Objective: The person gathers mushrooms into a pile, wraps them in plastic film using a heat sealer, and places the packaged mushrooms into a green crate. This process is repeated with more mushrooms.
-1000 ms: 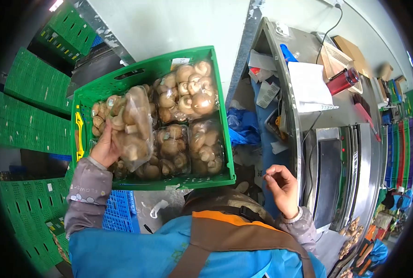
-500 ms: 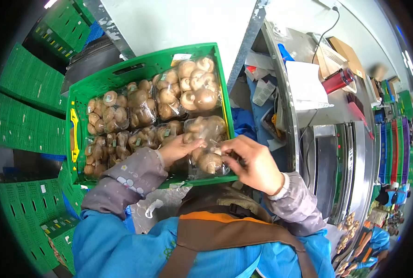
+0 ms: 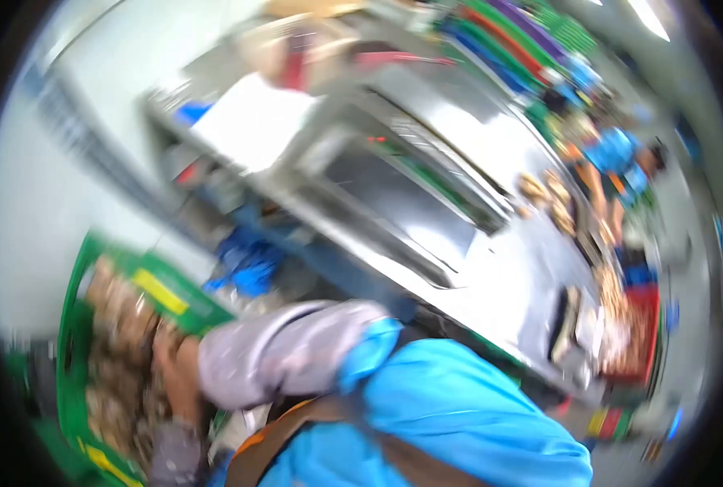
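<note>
A green crate (image 3: 71,341) at the lower left holds several clear-wrapped packs of brown mushrooms (image 3: 126,312), all smeared by motion. My right hand (image 3: 181,373) reaches down into the crate, over the packs along its near side. Its fingers are too blurred to show a grip. Below it, the grey sleeve of my left arm (image 3: 174,450) comes up from the bottom edge. My left hand lies close to the right one among the packs, mostly hidden and blurred.
A steel worktable (image 3: 499,284) stands to the right, bearing a sunken dark unit (image 3: 394,203), white paper (image 3: 252,122) and loose mushrooms (image 3: 548,199). A co-worker in blue (image 3: 617,158) is at its far side, near a red crate (image 3: 641,333). Blue plastic (image 3: 248,260) hangs beside the crate.
My view has swung right, toward the worktable and co-worker, so the crate now sits at the lower left. Both hands stay at the crate; the right hand now appears lower over the packs.
</note>
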### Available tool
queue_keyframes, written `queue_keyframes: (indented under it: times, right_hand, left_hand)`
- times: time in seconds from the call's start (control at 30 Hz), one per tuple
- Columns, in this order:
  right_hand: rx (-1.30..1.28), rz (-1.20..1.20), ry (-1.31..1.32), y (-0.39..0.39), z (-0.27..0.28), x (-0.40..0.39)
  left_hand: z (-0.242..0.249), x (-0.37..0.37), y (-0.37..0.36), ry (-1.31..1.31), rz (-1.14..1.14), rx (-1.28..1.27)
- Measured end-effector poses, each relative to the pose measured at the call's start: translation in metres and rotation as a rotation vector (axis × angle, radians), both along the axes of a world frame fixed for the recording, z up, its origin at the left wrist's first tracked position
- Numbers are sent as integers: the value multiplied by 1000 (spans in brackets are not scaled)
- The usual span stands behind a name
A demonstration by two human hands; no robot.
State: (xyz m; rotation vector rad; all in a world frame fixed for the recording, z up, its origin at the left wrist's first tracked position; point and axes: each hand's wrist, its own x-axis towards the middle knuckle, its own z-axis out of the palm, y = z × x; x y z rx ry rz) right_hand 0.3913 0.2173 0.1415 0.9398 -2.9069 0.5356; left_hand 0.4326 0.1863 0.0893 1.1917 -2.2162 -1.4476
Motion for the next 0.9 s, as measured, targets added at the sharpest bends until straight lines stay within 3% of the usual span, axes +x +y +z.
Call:
queue_keyframes:
  times: [0.03, 0.07, 0.1, 0.17, 0.2, 0.23, 0.27, 0.3, 0.33, 0.4, 0.47, 0.5, 0.53, 0.57, 0.6, 0.63, 0.73, 0.83, 0.9]
  right_hand:
    - [-126, -288, -24, -13, 1, 5]
    - [-132, -385, 4, -8, -8, -10]
    - [-102, -10, -54, -6, -20, -20]
    - [-49, 764, -159, 5, -40, -41]
    - [-11, 1168, -213, 10, -47, -52]
    - [29, 1579, -269, 15, -49, -65]
    - [22, 1558, -260, 39, -20, -113]
    - [-121, 1525, -366, 61, 13, -154]
    - [-265, 1490, -463, 87, 40, -193]
    - [-654, 1187, -522, 146, 44, -277]
    - [-800, 773, -484, 225, 60, -369]
    - [-854, 572, -305, 259, 46, -413]
    - [-835, 242, -349, 299, 44, -453]
    - [-912, 6, -288, 335, 13, -502]
    - [-780, -164, -175, 380, -14, -548]
    - [-469, -256, 123, 423, -37, -581]
    - [-74, -565, -31, 503, -90, -644]
    - [-4, -610, -30, 534, -135, -689]
    - [-78, -435, -83, 546, -162, -713]
  left_hand:
    - [-14, 3, 2, 24, 109, 44]
    - [-27, 10, 9, 27, 235, 93]
    - [-44, 20, 20, 98, 342, -282]
    - [-32, 38, -18, -395, -270, -737]
    - [-19, 43, -34, -378, -299, -750]
    - [5, 45, -48, -259, -403, -341]
    - [35, 45, -58, -145, -487, 68]
    - [90, 10, -49, -569, -468, 0]
    - [108, -6, -52, -566, -479, -21]
    - [127, -43, -56, -653, -447, -233]
    - [165, -120, -11, -606, -406, -301]
    - [178, -152, 11, -568, -347, -347]
    - [177, -177, 21, -557, -348, -357]
    - [170, -202, 31, -363, -469, -327]
    - [165, -231, 42, -167, -587, -294]
    - [166, -264, 58, -150, -683, -266]
    - [181, -381, 123, -78, -887, -235]
    - [188, -499, 200, 13, -1086, -193]
    - [181, -575, 247, 45, -1196, -142]
